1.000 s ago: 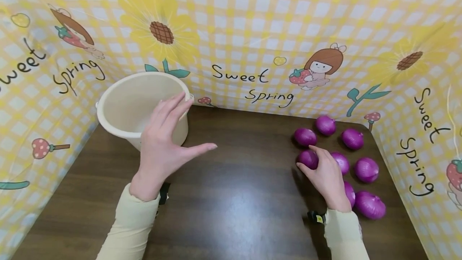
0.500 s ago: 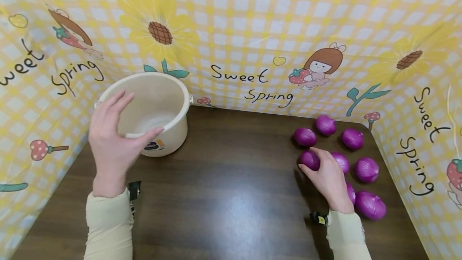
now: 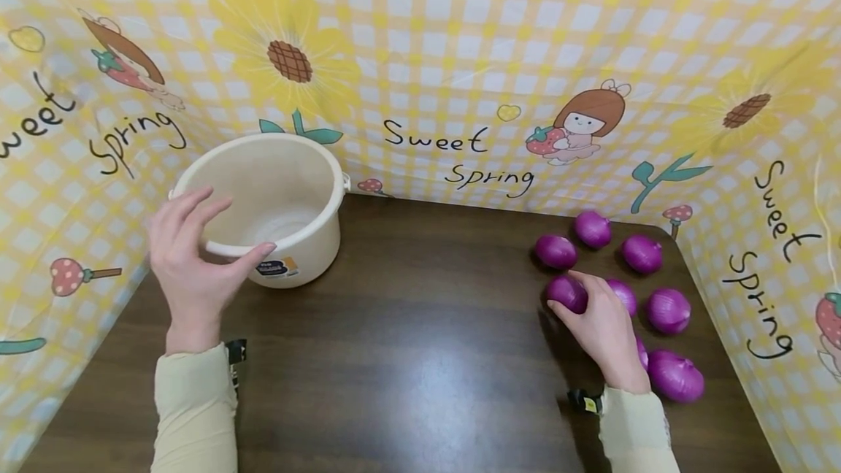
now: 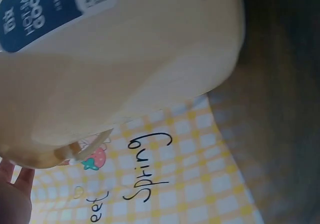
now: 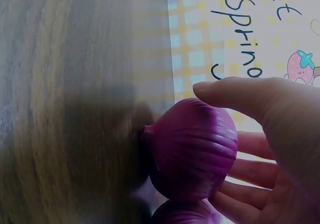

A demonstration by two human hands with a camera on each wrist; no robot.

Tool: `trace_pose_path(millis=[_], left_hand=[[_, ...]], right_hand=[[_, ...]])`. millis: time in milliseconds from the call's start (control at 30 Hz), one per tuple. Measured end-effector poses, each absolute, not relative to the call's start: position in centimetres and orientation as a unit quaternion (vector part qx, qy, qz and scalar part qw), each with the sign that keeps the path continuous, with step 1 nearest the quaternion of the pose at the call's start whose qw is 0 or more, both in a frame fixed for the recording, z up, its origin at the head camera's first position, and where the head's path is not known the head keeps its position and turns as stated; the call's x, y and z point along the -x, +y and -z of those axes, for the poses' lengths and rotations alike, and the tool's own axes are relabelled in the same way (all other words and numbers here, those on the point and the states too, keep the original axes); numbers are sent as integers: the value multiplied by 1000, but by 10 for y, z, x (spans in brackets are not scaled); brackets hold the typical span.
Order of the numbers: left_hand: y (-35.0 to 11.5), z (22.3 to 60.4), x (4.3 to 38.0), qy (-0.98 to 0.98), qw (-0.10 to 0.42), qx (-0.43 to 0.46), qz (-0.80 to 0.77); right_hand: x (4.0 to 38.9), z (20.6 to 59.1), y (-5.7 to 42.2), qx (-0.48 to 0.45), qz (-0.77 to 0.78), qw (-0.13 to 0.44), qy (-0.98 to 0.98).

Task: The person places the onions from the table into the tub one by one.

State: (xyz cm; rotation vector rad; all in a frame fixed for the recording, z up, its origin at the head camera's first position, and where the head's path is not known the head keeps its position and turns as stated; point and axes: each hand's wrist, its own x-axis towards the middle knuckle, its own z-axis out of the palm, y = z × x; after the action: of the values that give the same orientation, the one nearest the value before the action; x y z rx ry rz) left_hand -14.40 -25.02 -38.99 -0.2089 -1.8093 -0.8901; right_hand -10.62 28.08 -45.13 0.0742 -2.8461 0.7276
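Note:
A cream plastic bucket (image 3: 315, 250) stands at the left back of the table. My left hand (image 3: 193, 265) is at its near left rim, fingers spread from the thumb and overlapping the opening. In the left wrist view the bucket's wall (image 4: 150, 49) fills much of the picture, with fingertips (image 4: 22, 179) beside its rim. On the right, my right hand (image 3: 607, 327) holds a purple onion (image 3: 565, 292) between thumb and fingers. From the right wrist, the thumb lies along one side of this onion (image 5: 195, 149), the fingers partly hidden behind it.
Several more purple onions lie around the right hand, including one onion (image 3: 555, 251) just behind it and another onion (image 3: 675, 376) near the table's right side. Patterned cloth (image 3: 420, 79) walls the dark wooden table (image 3: 407, 327) at the back and both sides.
My left hand has moved left from in front of the bucket's right half to its near left rim. My right hand and the onion in it have shifted slightly right and nearer.

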Motion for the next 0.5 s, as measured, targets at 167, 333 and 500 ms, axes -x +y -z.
trace_pose_path(millis=[167, 333, 500], left_hand=[[-247, 391, 144, -749, 539, 88, 375], [-244, 393, 140, -742, 544, 93, 380], [-243, 400, 138, -735, 551, 98, 383]], right_hand=[[107, 454, 282, -27, -248, 101, -963], [109, 454, 282, -30, -249, 103, -962], [108, 456, 282, -29, -253, 105, -961]])
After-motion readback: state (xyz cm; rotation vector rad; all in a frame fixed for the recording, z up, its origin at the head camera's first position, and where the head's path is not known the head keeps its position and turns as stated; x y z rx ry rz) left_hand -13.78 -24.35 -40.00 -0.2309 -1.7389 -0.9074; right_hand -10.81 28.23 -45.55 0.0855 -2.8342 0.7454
